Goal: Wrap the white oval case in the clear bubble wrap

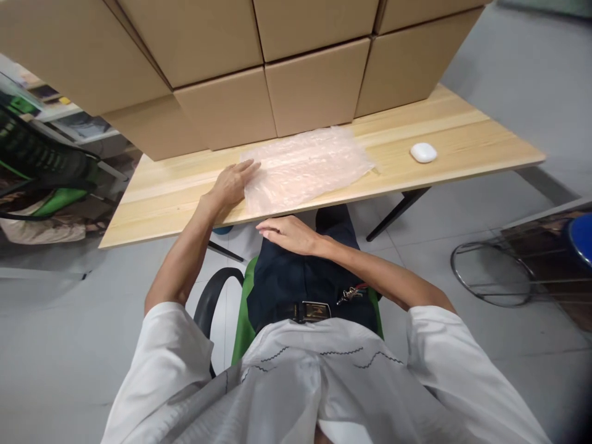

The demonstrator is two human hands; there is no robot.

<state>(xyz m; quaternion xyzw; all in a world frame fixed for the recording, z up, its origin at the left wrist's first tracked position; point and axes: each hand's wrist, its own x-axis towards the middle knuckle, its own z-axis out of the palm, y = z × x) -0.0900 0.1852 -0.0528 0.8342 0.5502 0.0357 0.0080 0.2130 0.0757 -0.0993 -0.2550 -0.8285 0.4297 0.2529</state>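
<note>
A sheet of clear, pinkish bubble wrap (308, 169) lies flat on the wooden table (472, 135), close to its front edge. My left hand (232, 183) rests at the left end of the wrap, fingers stretched out and fingertips touching its edge. Below the table's front edge, over my lap, my right hand (291, 234) hangs with its fingers extended and nothing visible in it. On the right part of the table sits a small white rounded case (423, 152), apart from both hands.
Stacked cardboard boxes (319, 83) form a wall along the table's back. A green and black chair (50, 166) stands at the left. At the right are a round metal stool base (493, 274) and a blue seat (583, 237).
</note>
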